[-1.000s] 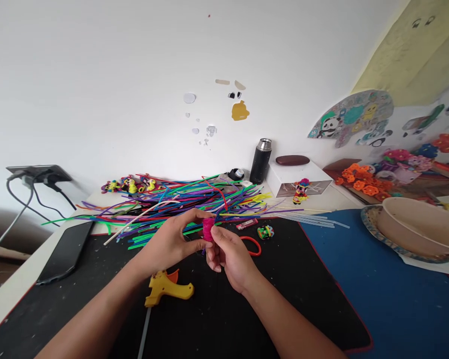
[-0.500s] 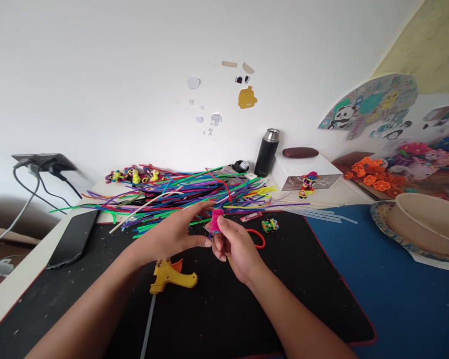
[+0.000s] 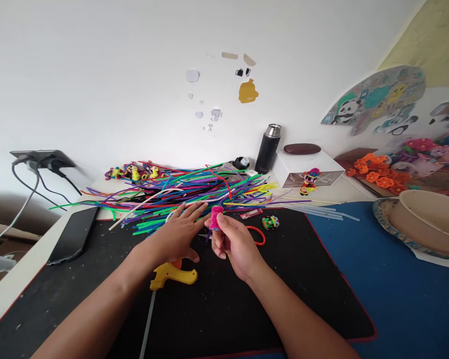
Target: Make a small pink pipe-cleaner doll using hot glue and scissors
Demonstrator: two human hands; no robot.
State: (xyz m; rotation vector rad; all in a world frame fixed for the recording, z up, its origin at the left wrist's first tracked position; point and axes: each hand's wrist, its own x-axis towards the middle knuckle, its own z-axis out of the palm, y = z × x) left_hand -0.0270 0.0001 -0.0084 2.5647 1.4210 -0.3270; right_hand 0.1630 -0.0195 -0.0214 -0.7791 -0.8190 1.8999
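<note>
Between the thumb and fingers of my right hand point(image 3: 236, 244) is a small fuzzy pink piece point(image 3: 216, 218), with a purple stem hanging below it. My left hand point(image 3: 181, 229) is spread palm down, its fingers over the near edge of a pile of colourful pipe cleaners point(image 3: 194, 189). Below my left hand, a yellow glue gun point(image 3: 175, 274) lies on the black mat point(image 3: 224, 314), a translucent stick coming out of its back. Red-handled scissors point(image 3: 261, 236) lie partly hidden behind my right hand.
A phone point(image 3: 74, 234) lies on the left. Behind the mat stand a black flask point(image 3: 268, 152), a white box point(image 3: 307, 169) and a small figure point(image 3: 309, 182). Near the scissors are a green figure point(image 3: 270, 222) and a pink packet point(image 3: 251, 214). Bowls point(image 3: 430, 219) sit at the right.
My left hand has moved left, away from the pink piece, and its fingers have spread flat. My right hand still holds the piece in nearly the same place. The view has shifted slightly.
</note>
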